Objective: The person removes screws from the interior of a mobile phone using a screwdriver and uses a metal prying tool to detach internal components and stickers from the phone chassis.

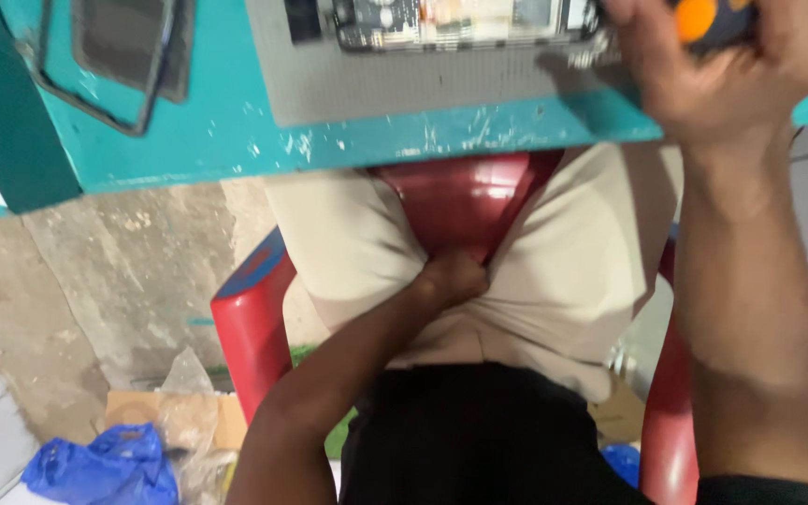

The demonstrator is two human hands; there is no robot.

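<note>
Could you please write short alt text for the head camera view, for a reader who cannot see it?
Seen from above, a seated person's right hand grips an orange and dark tool handle over a grey mat on a chipped turquoise table. Their left hand rests closed between beige trouser legs on a red plastic chair.

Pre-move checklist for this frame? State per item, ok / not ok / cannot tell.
1. Right hand grips the orange-and-black tool: ok.
2. Tool tip location: cannot tell, hidden behind the hand.
3. Opened device lies on the grey mat: ok.
4. Left hand on the work: not ok, it is down between the thighs at the red chair seat.
5. Dark frame lies apart, at the teal table left side: ok.
</note>
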